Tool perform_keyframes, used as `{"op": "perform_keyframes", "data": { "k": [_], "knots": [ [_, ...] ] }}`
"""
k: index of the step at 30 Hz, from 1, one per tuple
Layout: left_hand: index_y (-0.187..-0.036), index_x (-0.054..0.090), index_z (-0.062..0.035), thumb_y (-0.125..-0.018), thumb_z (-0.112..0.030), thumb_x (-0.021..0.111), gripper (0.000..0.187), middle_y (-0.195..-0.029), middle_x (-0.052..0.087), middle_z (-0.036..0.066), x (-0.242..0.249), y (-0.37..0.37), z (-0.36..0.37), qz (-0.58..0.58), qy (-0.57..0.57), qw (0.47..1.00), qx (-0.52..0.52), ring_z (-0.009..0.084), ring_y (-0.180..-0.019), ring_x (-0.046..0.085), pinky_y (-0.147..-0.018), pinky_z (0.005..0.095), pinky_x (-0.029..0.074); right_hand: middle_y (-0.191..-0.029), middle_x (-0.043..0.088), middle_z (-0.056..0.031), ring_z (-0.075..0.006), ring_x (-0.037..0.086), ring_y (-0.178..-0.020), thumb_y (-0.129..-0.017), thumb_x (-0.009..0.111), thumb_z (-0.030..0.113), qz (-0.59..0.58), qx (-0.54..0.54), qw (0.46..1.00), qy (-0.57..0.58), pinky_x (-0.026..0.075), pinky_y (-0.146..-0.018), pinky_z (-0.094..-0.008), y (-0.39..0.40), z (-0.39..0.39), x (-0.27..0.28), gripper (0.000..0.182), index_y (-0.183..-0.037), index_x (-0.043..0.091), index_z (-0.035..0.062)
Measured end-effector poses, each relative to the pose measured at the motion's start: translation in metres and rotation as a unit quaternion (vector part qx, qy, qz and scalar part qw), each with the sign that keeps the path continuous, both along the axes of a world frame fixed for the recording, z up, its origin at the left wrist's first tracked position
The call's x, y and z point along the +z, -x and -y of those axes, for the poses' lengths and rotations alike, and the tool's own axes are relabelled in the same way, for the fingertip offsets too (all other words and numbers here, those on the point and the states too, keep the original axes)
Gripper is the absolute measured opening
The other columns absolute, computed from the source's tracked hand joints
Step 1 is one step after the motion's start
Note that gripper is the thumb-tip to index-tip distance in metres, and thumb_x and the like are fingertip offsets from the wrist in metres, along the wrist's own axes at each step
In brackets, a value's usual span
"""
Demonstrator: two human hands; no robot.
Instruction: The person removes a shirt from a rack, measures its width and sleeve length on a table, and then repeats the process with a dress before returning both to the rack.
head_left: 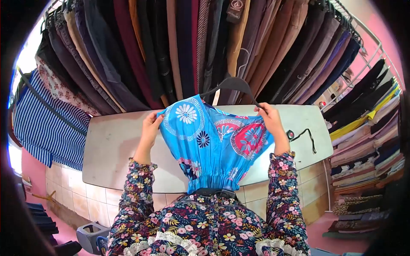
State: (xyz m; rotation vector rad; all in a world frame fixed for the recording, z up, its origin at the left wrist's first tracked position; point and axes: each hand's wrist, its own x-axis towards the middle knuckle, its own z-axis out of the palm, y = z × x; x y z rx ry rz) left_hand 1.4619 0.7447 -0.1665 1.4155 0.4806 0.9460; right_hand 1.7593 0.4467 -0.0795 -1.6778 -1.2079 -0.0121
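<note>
A blue garment (pixel 188 141) with white flower medallions and a pink patch is stretched between my hands over the ironing-board-like pale table. My left hand (pixel 149 128) pinches its upper left corner. With fingers closed, my right hand (pixel 270 118) grips the upper right corner, close to one end of a black hanger (pixel 234 83). The hanger arches above the garment's top edge; how far it goes inside the cloth is hidden. Gathered elastic (pixel 213 182) forms the garment's lower end, which hangs over the near table edge against my front.
The pale table (pixel 115 149) carries a small black object with a cord (pixel 311 141) on the right. Trousers (pixel 179 51) hang in a dense row behind it. Striped cloth (pixel 51 119) hangs left; folded clothes (pixel 363 158) are stacked right. A grey stool (pixel 90 237) stands lower left.
</note>
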Motion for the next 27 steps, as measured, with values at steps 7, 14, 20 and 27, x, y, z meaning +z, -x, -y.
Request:
{"op": "perform_keyframes", "data": {
  "k": [7,14,20,27],
  "knots": [
    [-0.119,0.054,-0.0048,-0.090,-0.007,0.055,0.029,-0.092,0.063,0.002,-0.064,-0.033,-0.024,-0.034,0.004,0.999,0.037,0.0066,-0.079,0.057,-0.071,0.0196,0.045,-0.085,0.066,-0.0134,-0.0273,0.064,-0.081,-0.087,0.054,0.010,0.032,-0.021,0.998,0.040,0.048,-0.072,-0.0345,-0.051,-0.058,-0.087,0.012,-0.091,0.061,0.0009],
    [-0.128,0.044,-0.0037,-0.084,0.000,0.057,0.046,-0.104,0.061,0.015,-0.109,-0.033,-0.013,-0.117,-0.090,0.984,0.099,0.0212,-0.094,0.059,-0.082,0.0299,0.047,-0.092,0.065,-0.0119,-0.0306,0.061,-0.090,-0.085,0.058,0.017,0.202,-0.101,0.961,0.161,0.046,-0.079,-0.0403,-0.087,-0.102,-0.137,0.017,-0.098,0.063,0.0087],
    [-0.131,0.044,-0.0104,-0.078,-0.007,0.064,0.057,-0.138,0.035,0.021,-0.128,-0.025,0.052,-0.309,-0.409,0.834,0.203,0.0397,-0.129,0.030,-0.106,0.0484,0.027,-0.098,0.062,-0.0144,-0.0337,0.056,-0.095,-0.077,0.065,0.019,0.213,-0.183,0.959,-0.027,0.043,-0.086,-0.0412,-0.095,-0.081,-0.149,0.027,-0.102,0.062,0.0080],
    [-0.127,0.051,-0.0148,-0.081,-0.020,0.062,0.047,-0.144,0.032,0.013,-0.161,0.003,0.087,-0.395,-0.432,0.800,0.131,0.0362,-0.132,0.027,-0.106,0.0532,0.018,-0.129,0.047,-0.0162,-0.0369,0.043,-0.116,-0.078,0.063,0.015,0.226,-0.581,0.772,0.125,0.038,-0.096,-0.0436,-0.158,0.113,-0.206,0.038,-0.116,0.058,0.0145]
  ]
}}
